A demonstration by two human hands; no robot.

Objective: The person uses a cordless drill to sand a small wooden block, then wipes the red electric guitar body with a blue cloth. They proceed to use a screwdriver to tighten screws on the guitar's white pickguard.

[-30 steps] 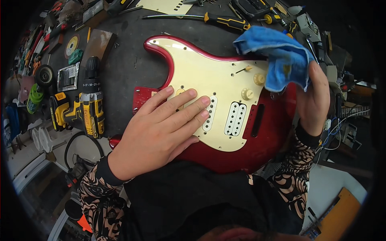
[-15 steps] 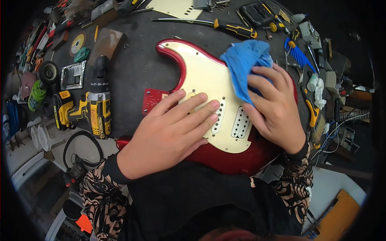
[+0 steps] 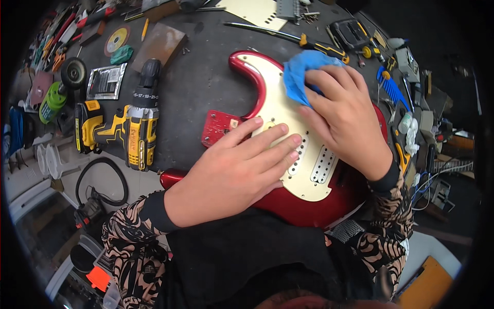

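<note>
A glossy red electric guitar body (image 3: 324, 212) lies on the dark bench in front of me, with a cream pickguard (image 3: 306, 192) screwed to it. White pickups (image 3: 323, 164) with rows of dark dots sit in the pickguard. My left hand (image 3: 234, 172) rests flat across the pickguard near the neck pocket (image 3: 218, 125), its fingers outstretched and holding nothing. Bunched under the fingers of my right hand (image 3: 351, 116) is a blue cloth (image 3: 301, 74), pressed on the pickguard's upper part. The palm hides part of the body's right side.
Left of the guitar stands a yellow-and-black cordless drill (image 3: 140, 131). A long screwdriver (image 3: 319, 47) lies beyond the guitar. To the right are a blue comb-like tool (image 3: 392, 90) and a small bottle (image 3: 405, 122). A rusty metal block (image 3: 160, 46) sits at the far left.
My right hand and the blue cloth have moved left and slightly away over the pickguard, and the cloth is more bunched. The whole view has shifted; my left hand stays on the pickguard.
</note>
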